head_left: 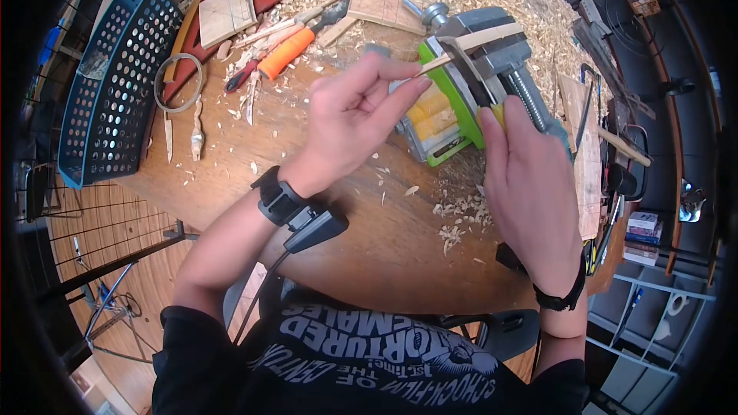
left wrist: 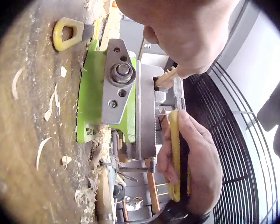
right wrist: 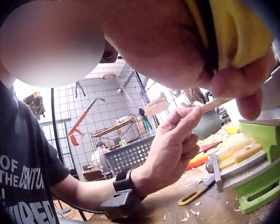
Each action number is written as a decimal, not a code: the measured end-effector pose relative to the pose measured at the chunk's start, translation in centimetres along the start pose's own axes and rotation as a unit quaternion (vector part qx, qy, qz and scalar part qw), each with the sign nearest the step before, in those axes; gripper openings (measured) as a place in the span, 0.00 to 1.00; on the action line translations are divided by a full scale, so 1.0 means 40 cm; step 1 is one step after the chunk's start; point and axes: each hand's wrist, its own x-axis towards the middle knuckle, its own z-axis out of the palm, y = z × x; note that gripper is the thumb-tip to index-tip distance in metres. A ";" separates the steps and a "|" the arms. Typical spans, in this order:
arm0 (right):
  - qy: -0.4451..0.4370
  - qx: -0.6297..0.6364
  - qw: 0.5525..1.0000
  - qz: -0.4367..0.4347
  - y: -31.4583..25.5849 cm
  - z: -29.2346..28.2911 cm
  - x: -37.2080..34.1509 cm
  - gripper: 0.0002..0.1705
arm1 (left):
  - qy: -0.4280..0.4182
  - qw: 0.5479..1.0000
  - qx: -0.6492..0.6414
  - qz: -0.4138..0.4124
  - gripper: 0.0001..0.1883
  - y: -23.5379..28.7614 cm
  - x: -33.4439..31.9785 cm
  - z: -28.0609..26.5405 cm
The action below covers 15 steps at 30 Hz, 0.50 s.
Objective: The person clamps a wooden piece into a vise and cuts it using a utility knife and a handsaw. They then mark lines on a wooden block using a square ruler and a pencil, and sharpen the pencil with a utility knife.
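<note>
My left hand [head_left: 357,111] pinches the near end of a slim wooden strip [head_left: 496,34] between thumb and fingertip. The strip lies across the top of a green and grey bench vise [head_left: 450,92]. My right hand [head_left: 534,184] grips a knife by its yellow and black handle [left wrist: 174,154]. Its blade [left wrist: 178,88] reaches up to the strip, close to the left fingertips in the left wrist view. In the right wrist view the right hand's fingers wrap the yellow handle [right wrist: 245,32], while the blade is hidden there.
Wood shavings [head_left: 538,8] heap behind the vise. A blue perforated basket [head_left: 115,77] stands at the left, with a tape ring [head_left: 178,83] beside it. An orange-handled tool [head_left: 286,54] and wood blocks [head_left: 228,15] lie on the wooden table [head_left: 338,238]. Tools line the right edge.
</note>
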 end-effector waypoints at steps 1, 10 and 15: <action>-0.001 0.000 1.000 0.000 0.001 0.002 0.004 0.12 | 0.000 1.000 0.000 -0.001 0.08 0.001 -0.001 0.000; 0.015 0.000 1.000 -0.012 -0.004 0.017 0.025 0.14 | 0.006 1.000 -0.015 -0.023 0.05 -0.005 0.005 0.000; 0.010 -0.002 1.000 -0.006 -0.003 0.009 0.011 0.12 | 0.017 0.998 0.053 0.034 0.05 -0.005 0.006 -0.002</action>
